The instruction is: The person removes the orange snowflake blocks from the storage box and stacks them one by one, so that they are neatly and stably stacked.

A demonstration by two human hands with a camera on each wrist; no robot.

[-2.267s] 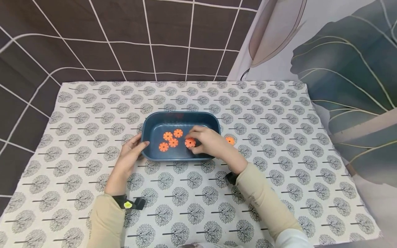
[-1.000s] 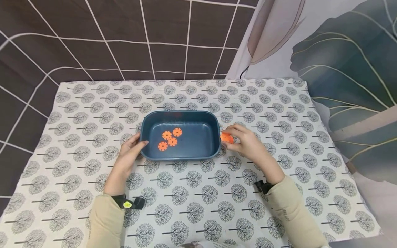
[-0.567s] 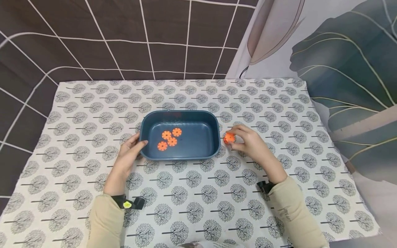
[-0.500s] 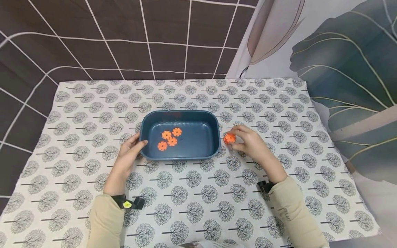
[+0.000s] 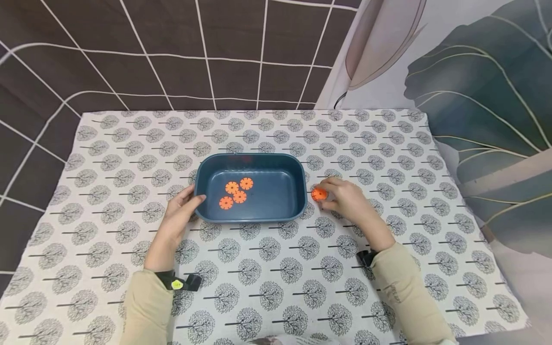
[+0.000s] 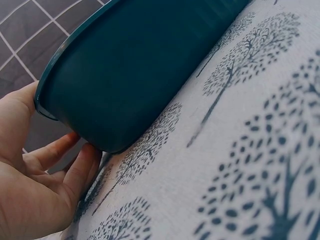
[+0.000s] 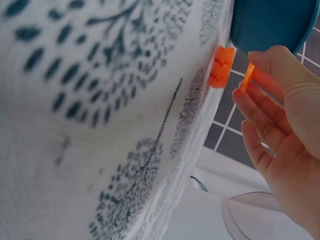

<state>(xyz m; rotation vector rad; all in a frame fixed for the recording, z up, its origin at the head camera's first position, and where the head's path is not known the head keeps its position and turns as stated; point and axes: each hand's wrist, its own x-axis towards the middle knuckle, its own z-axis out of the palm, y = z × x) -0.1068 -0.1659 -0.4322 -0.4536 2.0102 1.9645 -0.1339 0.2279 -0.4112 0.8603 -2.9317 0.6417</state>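
Note:
In the head view my left hand (image 5: 176,215) holds the left end of a dark blue plastic basin (image 5: 282,199), thumb over the rim and fingers outside against its wall. Several orange notched discs (image 5: 226,202) lie flat in the basin's left half. My right hand (image 5: 348,201) is just outside the basin's right end. The right wrist view shows the right thumb and fingers pinching one orange notched disc (image 7: 247,77) on edge, a small gap away from a short stack of orange discs (image 7: 221,67) on the tablecloth. From above, the hand partly covers that stack.
A white cloth with grey tree prints (image 5: 267,268) covers the table. Behind it hangs a dark curtain with white grid lines (image 5: 168,57), and at the right a leaf-patterned curtain (image 5: 483,120). Each wrist wears a black strap (image 5: 174,280).
My right hand has carried a disc out of the basin to the stack at its right, then shifted slightly there. The left hand and the basin stay almost in place.

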